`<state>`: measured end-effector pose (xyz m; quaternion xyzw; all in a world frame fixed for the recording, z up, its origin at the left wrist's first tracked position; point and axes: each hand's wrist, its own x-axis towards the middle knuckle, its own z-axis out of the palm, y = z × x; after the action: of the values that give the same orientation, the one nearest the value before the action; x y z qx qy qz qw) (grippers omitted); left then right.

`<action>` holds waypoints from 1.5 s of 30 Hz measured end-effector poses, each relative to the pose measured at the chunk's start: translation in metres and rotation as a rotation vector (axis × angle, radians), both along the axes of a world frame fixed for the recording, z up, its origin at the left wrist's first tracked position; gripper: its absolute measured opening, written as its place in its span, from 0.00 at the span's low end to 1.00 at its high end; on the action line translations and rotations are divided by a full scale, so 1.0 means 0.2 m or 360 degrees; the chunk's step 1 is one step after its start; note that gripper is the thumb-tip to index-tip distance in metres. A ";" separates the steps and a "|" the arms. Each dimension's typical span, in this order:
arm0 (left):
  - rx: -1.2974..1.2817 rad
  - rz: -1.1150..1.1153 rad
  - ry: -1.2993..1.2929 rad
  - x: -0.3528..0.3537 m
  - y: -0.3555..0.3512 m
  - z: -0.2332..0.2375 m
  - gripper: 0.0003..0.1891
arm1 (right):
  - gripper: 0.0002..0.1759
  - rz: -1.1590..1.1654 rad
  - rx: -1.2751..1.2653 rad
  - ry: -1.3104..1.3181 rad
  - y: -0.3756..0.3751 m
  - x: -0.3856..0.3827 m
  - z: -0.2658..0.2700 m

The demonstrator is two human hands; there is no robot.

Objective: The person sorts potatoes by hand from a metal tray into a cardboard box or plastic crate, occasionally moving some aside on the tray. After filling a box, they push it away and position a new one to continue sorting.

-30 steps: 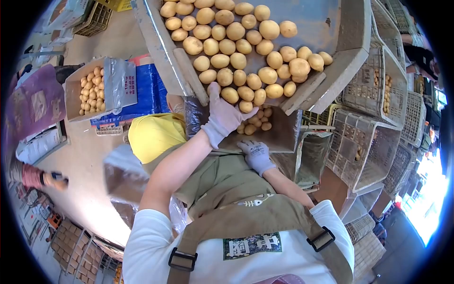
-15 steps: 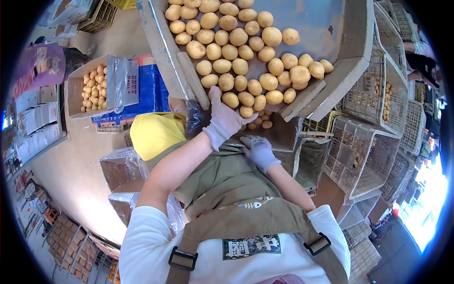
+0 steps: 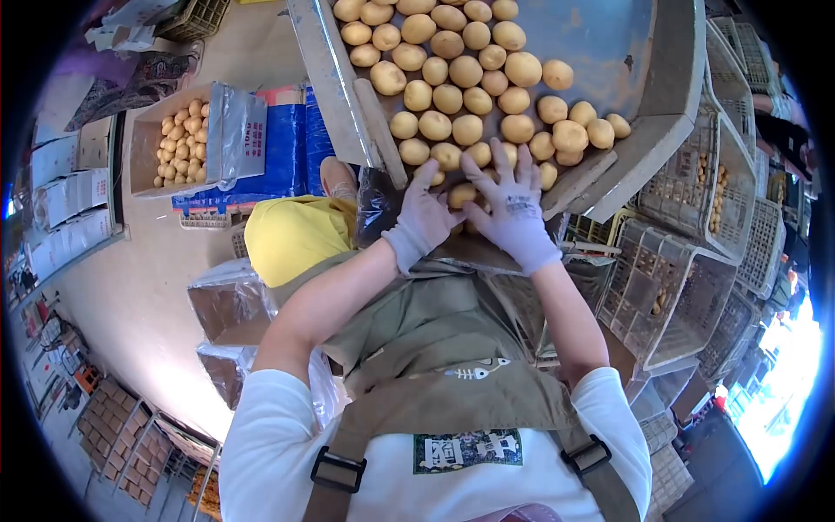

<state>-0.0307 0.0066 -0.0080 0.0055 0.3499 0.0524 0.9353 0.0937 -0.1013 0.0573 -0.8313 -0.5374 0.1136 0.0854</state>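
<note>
Head view shows both gloved hands at the near lip of a sloping surface (image 3: pixel 600 43) covered with potatoes (image 3: pixel 523 68). The left hand (image 3: pixel 424 222) is open and slightly cupped, its fingers against the nearest potatoes at the lip. The right hand (image 3: pixel 517 213), just beside it, is open with fingers spread flat over the same cluster. Under the lip sits a plastic-lined box (image 3: pixel 376 209), mostly hidden by the hands. To the far left stands a cardboard box (image 3: pixel 143 143) of potatoes; plastic crates (image 3: pixel 687 287) are stacked on the right.
</note>
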 end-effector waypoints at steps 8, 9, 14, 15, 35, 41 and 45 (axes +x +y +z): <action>-0.0035 0.0100 -0.0070 0.02 0.01 0.09 0.52 | 0.34 0.0079 -0.0072 -0.0033 -0.04 0.02 0.00; -0.0054 0.0105 -0.0073 0.02 0.01 0.09 0.52 | 0.34 0.0076 -0.0066 -0.0038 -0.05 0.02 -0.01; -0.0021 0.0064 -0.0038 0.03 0.01 0.08 0.50 | 0.33 -0.0029 0.0106 0.0175 -0.03 0.06 0.01; 0.0019 0.0042 -0.0002 0.04 0.02 0.11 0.49 | 0.33 -0.0146 0.0256 0.0408 -0.02 0.11 -0.01; -0.0116 0.0189 0.0136 0.07 0.00 0.08 0.43 | 0.35 -0.0304 -0.0008 -0.0036 0.52 0.36 0.04; -0.0117 0.0187 0.0046 0.07 0.01 0.07 0.42 | 0.29 -0.0292 -0.0401 -0.0151 0.64 0.44 0.07; -0.0102 0.0188 0.0056 0.07 0.01 0.07 0.41 | 0.24 -0.0231 -0.0531 -0.0109 0.67 0.44 0.12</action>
<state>-0.0176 0.0077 0.0067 -0.0442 0.3674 0.0960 0.9240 0.1826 0.0333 0.0804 -0.8740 -0.4521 0.1662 -0.0641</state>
